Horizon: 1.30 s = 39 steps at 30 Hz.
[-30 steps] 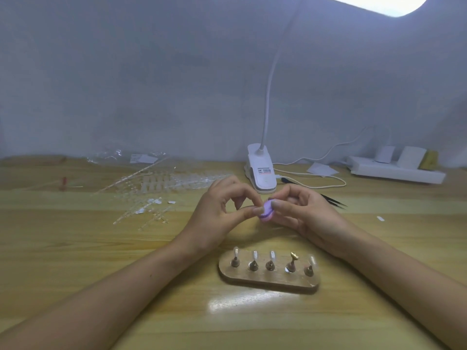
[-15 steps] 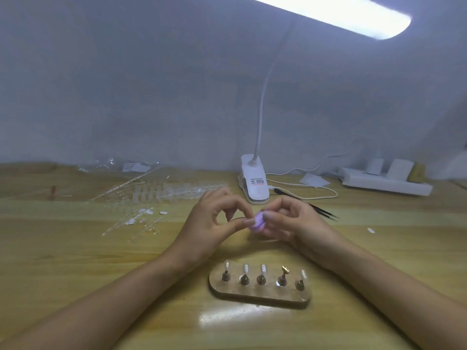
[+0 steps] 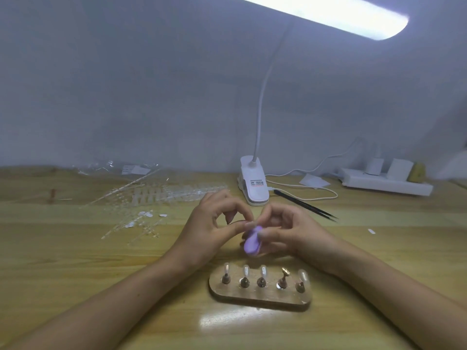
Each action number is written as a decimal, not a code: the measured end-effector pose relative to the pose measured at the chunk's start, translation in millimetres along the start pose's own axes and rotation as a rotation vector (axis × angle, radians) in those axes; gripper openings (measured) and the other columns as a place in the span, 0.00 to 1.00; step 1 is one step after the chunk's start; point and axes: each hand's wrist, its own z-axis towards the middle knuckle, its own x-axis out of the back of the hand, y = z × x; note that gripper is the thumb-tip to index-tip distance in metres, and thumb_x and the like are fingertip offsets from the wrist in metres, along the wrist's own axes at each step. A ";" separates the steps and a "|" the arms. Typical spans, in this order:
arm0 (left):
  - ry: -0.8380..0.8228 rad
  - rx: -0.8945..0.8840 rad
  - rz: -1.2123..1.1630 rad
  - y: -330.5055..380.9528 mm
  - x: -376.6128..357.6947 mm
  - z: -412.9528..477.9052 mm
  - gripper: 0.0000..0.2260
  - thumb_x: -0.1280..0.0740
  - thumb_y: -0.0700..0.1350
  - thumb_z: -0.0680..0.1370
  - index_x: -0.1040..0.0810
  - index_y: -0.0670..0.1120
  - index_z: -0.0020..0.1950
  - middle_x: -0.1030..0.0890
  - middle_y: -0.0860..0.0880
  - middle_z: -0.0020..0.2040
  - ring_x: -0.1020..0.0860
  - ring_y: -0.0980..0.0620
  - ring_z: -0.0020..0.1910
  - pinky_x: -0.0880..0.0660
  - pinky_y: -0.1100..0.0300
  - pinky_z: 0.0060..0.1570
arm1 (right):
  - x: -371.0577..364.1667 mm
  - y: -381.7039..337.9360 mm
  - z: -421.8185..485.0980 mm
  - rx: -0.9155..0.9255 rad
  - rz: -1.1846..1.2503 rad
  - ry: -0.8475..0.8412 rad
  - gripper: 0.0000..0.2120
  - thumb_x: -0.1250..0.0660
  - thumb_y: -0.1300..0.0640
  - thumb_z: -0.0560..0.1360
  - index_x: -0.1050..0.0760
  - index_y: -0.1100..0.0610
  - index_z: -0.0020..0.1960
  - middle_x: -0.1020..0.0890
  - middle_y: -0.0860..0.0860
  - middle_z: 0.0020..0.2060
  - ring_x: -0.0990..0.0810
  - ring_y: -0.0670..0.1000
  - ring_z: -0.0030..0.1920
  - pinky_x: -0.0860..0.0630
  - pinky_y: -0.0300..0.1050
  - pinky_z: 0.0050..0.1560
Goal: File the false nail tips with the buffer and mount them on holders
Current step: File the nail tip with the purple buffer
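Right hand (image 3: 290, 232) was pinched around the little purple buffer (image 3: 252, 244), thumb on the near side and fingers curled over the top, holding it just above the wooden table (image 3: 75, 261). Left hand (image 3: 214, 223) had thumb and index finger pressed together right at the buffer's upper end, so presumably a nail tip was in there, but it was too small and blurry to actually see, so can't say for sure what that hand gripped. Both hands met in the middle, touching or nearly so.

Right in front of them, nearer the camera, sat the wooden holder base (image 3: 260, 295) with five pegs in a row. Four of those carried clear tips standing upright, and the fourth peg from the left (image 3: 283, 277) was a bare gold one, tilted.

Off to the left and further back lay the clear strips of unused nail tips (image 3: 161, 195), a few loose bits beside them. Clip lamp (image 3: 254, 184) stood behind the hands, black tweezers (image 3: 305, 205) lay to its right, and a white power strip (image 3: 386, 181) was over by the wall
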 end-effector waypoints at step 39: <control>-0.022 0.002 -0.027 1.7 -1.4 -1.8 0.04 0.26 0.52 0.70 0.17 0.54 0.39 0.30 0.57 0.36 0.30 0.58 0.40 0.37 0.67 0.42 | -0.1 -3.7 -1.1 -0.005 0.039 0.087 0.09 0.30 0.65 0.72 0.27 0.65 0.50 0.16 0.60 0.42 0.14 0.56 0.42 0.17 0.41 0.41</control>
